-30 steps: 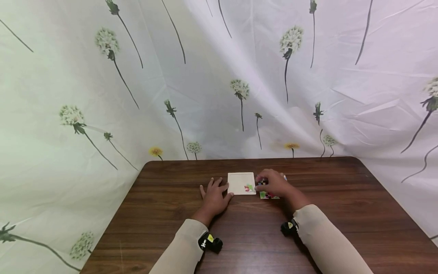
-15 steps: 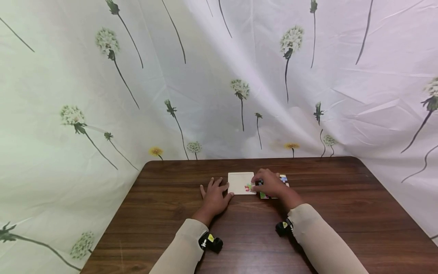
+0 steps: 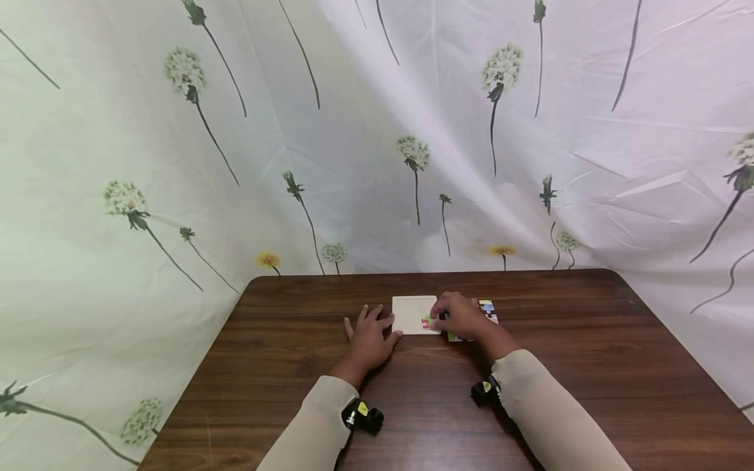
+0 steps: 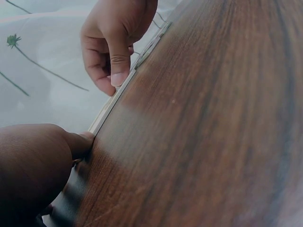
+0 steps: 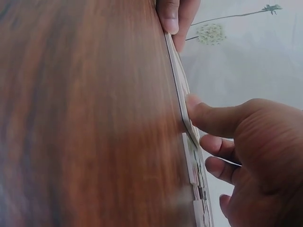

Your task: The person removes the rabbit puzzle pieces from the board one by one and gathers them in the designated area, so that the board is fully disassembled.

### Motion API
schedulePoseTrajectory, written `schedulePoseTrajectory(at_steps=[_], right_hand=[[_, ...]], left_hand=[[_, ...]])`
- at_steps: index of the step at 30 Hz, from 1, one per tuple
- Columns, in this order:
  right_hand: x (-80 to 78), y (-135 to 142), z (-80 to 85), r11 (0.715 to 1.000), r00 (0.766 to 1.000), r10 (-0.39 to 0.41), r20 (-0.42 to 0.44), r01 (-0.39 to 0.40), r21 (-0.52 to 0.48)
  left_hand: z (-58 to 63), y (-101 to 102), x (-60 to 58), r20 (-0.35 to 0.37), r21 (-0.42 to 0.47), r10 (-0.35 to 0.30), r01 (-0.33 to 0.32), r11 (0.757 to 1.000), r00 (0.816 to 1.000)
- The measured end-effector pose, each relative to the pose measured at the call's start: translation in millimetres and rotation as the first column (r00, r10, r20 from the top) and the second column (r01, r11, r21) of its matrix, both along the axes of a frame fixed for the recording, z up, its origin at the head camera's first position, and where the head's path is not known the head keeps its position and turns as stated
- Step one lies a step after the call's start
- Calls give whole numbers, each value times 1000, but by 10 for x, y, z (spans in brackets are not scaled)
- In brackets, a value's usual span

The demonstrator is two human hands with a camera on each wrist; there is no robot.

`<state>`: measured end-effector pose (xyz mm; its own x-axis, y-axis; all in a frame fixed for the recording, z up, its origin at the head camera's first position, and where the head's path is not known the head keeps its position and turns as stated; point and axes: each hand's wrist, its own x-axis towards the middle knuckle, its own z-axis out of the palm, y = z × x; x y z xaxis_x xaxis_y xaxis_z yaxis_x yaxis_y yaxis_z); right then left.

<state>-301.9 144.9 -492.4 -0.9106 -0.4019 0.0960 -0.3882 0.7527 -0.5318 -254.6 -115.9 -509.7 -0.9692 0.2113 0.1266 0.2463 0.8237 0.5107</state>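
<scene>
A shallow white puzzle tray (image 3: pixel 412 311) lies flat near the table's far side. Red and green puzzle pieces (image 3: pixel 426 323) sit in its lower right corner. My left hand (image 3: pixel 370 340) rests on the table with fingers spread, touching the tray's left edge; the left wrist view shows that thumb at the rim. Over the right part of the tray, my right hand (image 3: pixel 462 316) has thumb and index finger together at a puzzle piece, mostly hidden by the fingertips. In the right wrist view its thumb (image 5: pixel 208 116) presses down at the tray.
More colourful puzzle pieces (image 3: pixel 487 309) lie together right of the tray, partly under my right hand. The brown wooden table (image 3: pixel 294 366) ends at a white dandelion-print cloth (image 3: pixel 365 163) behind it. Each wrist wears a small black camera.
My right hand has moved slightly left, from the tray's right edge to over its lower right corner, uncovering more of the loose pieces. The left hand and tray hold still.
</scene>
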Motion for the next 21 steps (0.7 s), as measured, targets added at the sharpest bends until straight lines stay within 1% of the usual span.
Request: schedulePoseTrajectory(at_steps=[10,14,21], right_hand=[[29,-42,44,1000,1000,-17,-22,17,-13],[38,-47,55,1000,1000,-12,-16,12,-26],[35,-52,65,999,1000,-5,1,5,-48]], left_hand=[[-5,1,-2,-7,1,-2,2,1000,1000],[-7,-5,-3,-1,9,-8,8,1000,1000],[-17,0,-8,-15,14,-5,5,1000,1000]])
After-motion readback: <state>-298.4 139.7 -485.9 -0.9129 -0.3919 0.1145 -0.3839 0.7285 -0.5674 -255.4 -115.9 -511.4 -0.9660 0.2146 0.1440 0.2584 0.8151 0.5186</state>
